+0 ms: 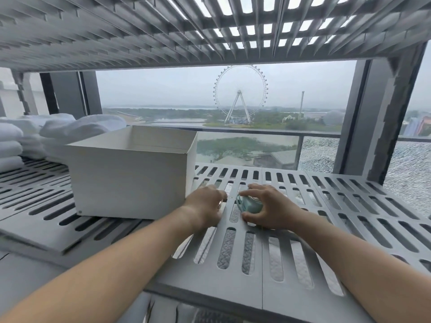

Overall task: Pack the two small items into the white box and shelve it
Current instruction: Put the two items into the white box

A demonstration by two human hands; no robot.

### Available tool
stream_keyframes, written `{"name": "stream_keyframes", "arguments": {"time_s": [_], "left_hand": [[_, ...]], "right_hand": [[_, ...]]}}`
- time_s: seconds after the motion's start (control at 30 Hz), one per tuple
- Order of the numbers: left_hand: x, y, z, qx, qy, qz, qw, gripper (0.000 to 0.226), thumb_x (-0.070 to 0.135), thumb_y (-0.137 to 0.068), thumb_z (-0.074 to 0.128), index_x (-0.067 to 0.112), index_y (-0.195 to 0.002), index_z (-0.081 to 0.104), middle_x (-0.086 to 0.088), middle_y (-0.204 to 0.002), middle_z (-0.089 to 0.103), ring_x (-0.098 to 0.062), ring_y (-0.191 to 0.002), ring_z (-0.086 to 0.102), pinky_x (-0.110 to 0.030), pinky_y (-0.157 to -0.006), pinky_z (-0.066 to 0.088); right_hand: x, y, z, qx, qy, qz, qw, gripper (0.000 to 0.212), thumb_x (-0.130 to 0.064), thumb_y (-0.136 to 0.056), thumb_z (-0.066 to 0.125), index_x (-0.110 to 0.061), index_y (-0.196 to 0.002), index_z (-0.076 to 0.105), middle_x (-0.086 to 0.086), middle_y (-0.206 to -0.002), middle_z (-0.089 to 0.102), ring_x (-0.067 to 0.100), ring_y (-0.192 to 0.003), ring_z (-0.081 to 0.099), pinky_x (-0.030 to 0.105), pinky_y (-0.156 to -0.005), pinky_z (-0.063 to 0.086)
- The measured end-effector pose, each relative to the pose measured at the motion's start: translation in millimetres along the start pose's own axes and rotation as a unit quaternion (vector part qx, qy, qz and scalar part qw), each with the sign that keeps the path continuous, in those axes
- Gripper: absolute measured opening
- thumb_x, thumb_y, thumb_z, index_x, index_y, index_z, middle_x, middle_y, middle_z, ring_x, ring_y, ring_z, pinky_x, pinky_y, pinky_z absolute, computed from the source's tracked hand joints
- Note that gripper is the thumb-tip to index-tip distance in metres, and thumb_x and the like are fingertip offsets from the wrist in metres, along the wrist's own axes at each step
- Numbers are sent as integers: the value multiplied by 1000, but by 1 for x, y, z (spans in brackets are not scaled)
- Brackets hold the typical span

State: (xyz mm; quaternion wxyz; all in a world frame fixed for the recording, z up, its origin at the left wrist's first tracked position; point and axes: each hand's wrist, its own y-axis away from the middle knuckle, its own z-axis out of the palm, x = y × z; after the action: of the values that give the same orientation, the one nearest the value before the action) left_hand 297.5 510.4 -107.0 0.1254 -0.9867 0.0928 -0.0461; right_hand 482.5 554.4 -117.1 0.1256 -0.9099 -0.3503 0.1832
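the white box (130, 183) is sitting open-topped on the slotted grey shelf (210, 292), left of the middle, with one corner turned toward the front edge. its faces are plain, and a tiny round mark at its lower left corner is too small to read.

just right of the box, the right grip (270, 208) is curling over a small pale-teal item (249, 203), fingertips on its far side and thumb on its near side, pinching it low against the shelf. the item is looking rounded, with its long axis running roughly left to right along the shelf and a darker rimmed end facing left.

the left grip (205, 206) is hovering between that item and the box's right wall, fingers bent inward. whether it is holding anything cannot be told, since the back of the hand is hiding the fingertips.

folded white towels (21, 141) are stacking up at the shelf's left back corner behind the box. another slotted shelf (140, 31) is hanging overhead. beyond the back edge, a window is showing a ferris wheel (240, 94).
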Motion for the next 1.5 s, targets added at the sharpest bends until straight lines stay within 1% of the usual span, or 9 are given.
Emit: {"name": "stream_keyframes", "arguments": {"time_s": [0.27, 0.5, 0.7, 0.83, 0.97, 1.13, 1.27, 1.4, 1.5], "left_hand": [[9, 12, -14, 81, -17, 50, 995, 34, 3, -81, 47, 14, -112, 54, -8, -108, 60, -29, -98, 58, -36, -78, 49], [13, 26, -24, 132, -44, 125, 982, 41, 4, -86, 46, 19, -124, 45, -1, -116, 56, -25, -101, 59, -35, -80, 51], [16, 31, -67, 205, -15, 189, 960, 48, 5, -86, 50, 16, -132, 42, -4, -129, 55, -24, -105, 60, -37, -86, 52], [-2, 33, -109, 238, 6, 212, 948, 48, 2, -85, 55, 14, -131, 48, -7, -129, 58, -23, -102, 62, -20, -80, 45], [-45, 37, -145, 273, 28, 160, 948, 49, 2, -84, 58, 14, -131, 49, -9, -129, 58, -23, -107, 59, -17, -83, 39], [-114, 41, -168, 238, -6, 108, 965, 44, 3, -83, 58, 11, -126, 54, -10, -124, 61, -27, -107, 59, -28, -90, 44], [-163, 47, -165, 176, -37, 75, 981, 45, 7, -87, 55, 18, -131, 51, -2, -131, 57, -20, -114, 54, -19, -90, 33], [-185, 49, -167, 145, -11, 77, 986, 42, 9, -87, 55, 21, -127, 54, 1, -128, 59, -18, -111, 56, -22, -92, 37], [-197, 48, -174, 96, -8, 73, 993, 40, 9, -87, 55, 23, -125, 56, -1, -120, 64, -16, -102, 58, -22, -88, 39]], "right_hand": [[-19, 0, 6, 47, 7, 8, 999, 51, -37, -69, 70, -13, -113, 61, 6, -110, 64, 26, -100, 59, 33, -86, 47], [-14, 0, 8, 23, 19, 33, 999, 65, -57, -68, 69, -29, -125, 56, 1, -135, 47, 25, -124, 38, 36, -103, 30], [-25, -4, 4, 121, -48, -2, 992, 33, -16, -66, 70, -14, -98, 71, 8, -102, 69, 25, -92, 63, 30, -82, 50], [-45, -22, -20, 190, -105, -26, 976, 44, -17, -70, 71, -16, -114, 66, -7, -110, 63, 10, -94, 60, -4, -74, 38], [-81, -53, -44, 236, -135, -73, 960, 40, -17, -72, 72, -16, -112, 66, -8, -107, 64, 4, -91, 58, -2, -73, 39], [-126, -99, -50, 266, -159, -76, 948, 40, -15, -69, 74, -16, -108, 69, -4, -112, 67, 2, -95, 57, 7, -83, 38], [-154, -134, -41, 249, -166, -63, 952, 43, -17, -64, 77, -19, -106, 70, -4, -114, 67, 1, -96, 56, -2, -77, 33], [-178, -158, -29, 175, -153, -37, 972, 40, -18, -63, 78, -22, -102, 71, -3, -112, 68, 12, -104, 60, 23, -91, 44], [-184, -164, -27, 102, -142, -23, 984, 39, -17, -65, 77, -25, -102, 70, -5, -112, 67, 12, -104, 60, 26, -95, 44]]}}
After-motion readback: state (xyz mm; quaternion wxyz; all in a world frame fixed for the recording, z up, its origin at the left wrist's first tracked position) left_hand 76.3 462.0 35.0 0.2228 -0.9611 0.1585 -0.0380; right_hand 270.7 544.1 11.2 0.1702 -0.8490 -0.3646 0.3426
